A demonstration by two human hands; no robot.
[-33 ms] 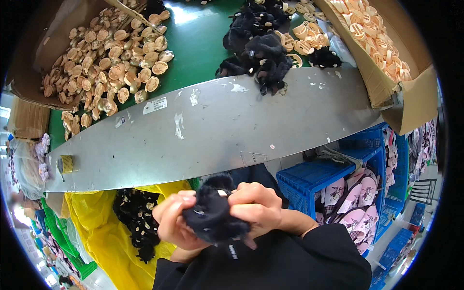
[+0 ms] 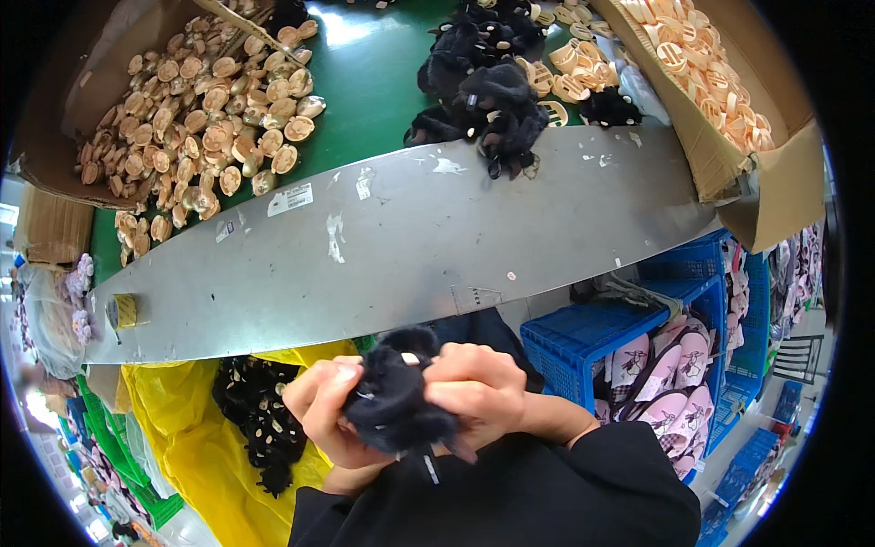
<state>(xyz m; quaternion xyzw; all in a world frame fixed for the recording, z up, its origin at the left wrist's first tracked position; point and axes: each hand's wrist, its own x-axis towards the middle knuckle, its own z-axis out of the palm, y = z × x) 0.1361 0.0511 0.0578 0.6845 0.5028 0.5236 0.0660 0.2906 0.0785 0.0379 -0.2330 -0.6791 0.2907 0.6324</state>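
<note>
Over my lap, just off the table's front edge, I hold a small black plush piece [image 2: 394, 406] with both hands. My left hand [image 2: 328, 408] is closed round its left side. The fingers of my right hand [image 2: 476, 390] are bent and pinch its right side, close to a small cream-coloured bit on top. A narrow tag hangs from its lower end, along with a brownish-pink flap. My fingers hide much of its sides, so I cannot tell its full shape.
Gold-and-cream plastic parts [image 2: 214, 137] spill from a carton at the left. More black plush pieces [image 2: 497, 96] lie on the green surface behind the metal table edge [image 2: 383, 246]. A carton of peach plastic parts [image 2: 706, 68] stands right. Below are a yellow bag [image 2: 173, 410] and blue crates [image 2: 583, 342] with pink slippers.
The plush piece and both hands have shifted slightly left and turned a little. Its hanging tag now slants differently. Both hands keep their hold.
</note>
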